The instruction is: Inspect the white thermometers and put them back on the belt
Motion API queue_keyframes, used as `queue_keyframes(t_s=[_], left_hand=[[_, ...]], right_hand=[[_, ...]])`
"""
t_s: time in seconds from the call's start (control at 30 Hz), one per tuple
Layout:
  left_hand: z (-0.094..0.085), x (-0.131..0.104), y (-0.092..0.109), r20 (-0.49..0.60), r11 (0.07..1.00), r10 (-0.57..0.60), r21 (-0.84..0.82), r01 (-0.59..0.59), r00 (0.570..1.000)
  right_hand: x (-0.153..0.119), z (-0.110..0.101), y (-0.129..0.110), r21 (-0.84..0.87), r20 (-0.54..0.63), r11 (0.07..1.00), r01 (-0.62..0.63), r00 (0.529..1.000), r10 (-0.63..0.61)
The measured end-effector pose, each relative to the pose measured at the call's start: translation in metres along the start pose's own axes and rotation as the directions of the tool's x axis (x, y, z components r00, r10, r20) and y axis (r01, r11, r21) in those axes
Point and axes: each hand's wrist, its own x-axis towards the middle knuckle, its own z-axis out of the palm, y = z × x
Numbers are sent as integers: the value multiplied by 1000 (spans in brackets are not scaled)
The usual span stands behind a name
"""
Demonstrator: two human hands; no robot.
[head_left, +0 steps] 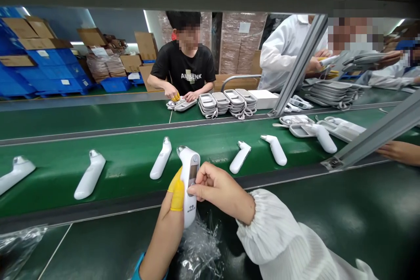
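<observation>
A white ear thermometer [190,210] stands nearly upright in front of me, its small screen and button side facing me. My left hand [174,197], with yellow finger cots, is closed around it from the left. My right hand [219,188] is at its right side, fingers curled and thumb tip touching the front just below the screen; anything pinched there is too small to make out. Crumpled clear plastic [200,249] lies below the thermometer. Beyond my hands, more white thermometers [161,159] lie spaced along the green conveyor belt [127,166].
Grey cases [207,105] are stacked across the belt, beside a white box [262,99]. A co-worker [187,61] handles an opened case there. Another person in white [282,48] stands to the right. A slanted metal post [377,133] rises at right. Clear plastic [19,245] lies lower left.
</observation>
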Motion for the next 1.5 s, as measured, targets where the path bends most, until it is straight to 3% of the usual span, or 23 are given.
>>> queue_keyframes(t_s=[0.2,0.37,0.53,0.6,0.67,0.73,0.83,0.9,0.97,1.0,1.07,1.13,1.2,1.27,1.33,1.43,1.5], left_hand=[[-2,-3,1,-35,1000,-13,15,13,999],[-6,-1,-4,-5,999,31,11,-31,1000],[-7,3,-6,31,999,-6,-44,7,1000],[-5,2,-3,10,999,15,-31,-14,1000],[0,-2,3,-35,998,54,35,-53,998],[5,-9,8,-53,990,88,112,-82,995],[6,-10,11,-21,976,118,186,-112,993],[-4,3,8,-51,963,130,244,-114,990],[-22,30,3,-144,927,142,368,-80,979],[-32,48,0,-201,895,152,444,-49,968],[-52,86,-8,-181,793,126,610,11,975],[-65,120,-15,-161,713,82,699,55,983],[-67,140,-17,-184,628,44,769,116,982],[-58,146,-13,-221,542,44,825,162,974],[-38,143,-6,-206,486,94,863,136,974],[10,138,0,-50,460,144,887,-22,988],[44,141,-4,60,485,79,870,-91,995]], right_hand=[[-1,0,-4,46,68,999,-17,998,14],[2,6,2,-7,-47,1000,20,999,-20],[4,3,2,60,37,998,-15,999,13],[0,3,-1,-74,32,996,47,998,-45],[-5,7,-5,-323,17,934,156,987,-159],[-7,11,-8,-579,18,783,227,964,-266],[-3,8,-9,-809,-17,565,162,955,-297],[0,-1,-7,-886,-107,463,31,957,-268],[0,-8,-1,-916,-149,397,-62,970,-191],[-3,-9,4,-924,-101,379,-45,987,-128],[-13,-3,19,-919,129,378,109,991,30],[-24,11,35,-879,349,393,269,925,147],[-32,25,47,-878,388,373,299,901,193],[-35,32,51,-872,412,373,316,886,212],[-33,31,50,-853,453,389,347,863,224],[-31,27,47,-851,463,391,351,853,240],[-32,25,47,-854,458,388,346,854,245]])
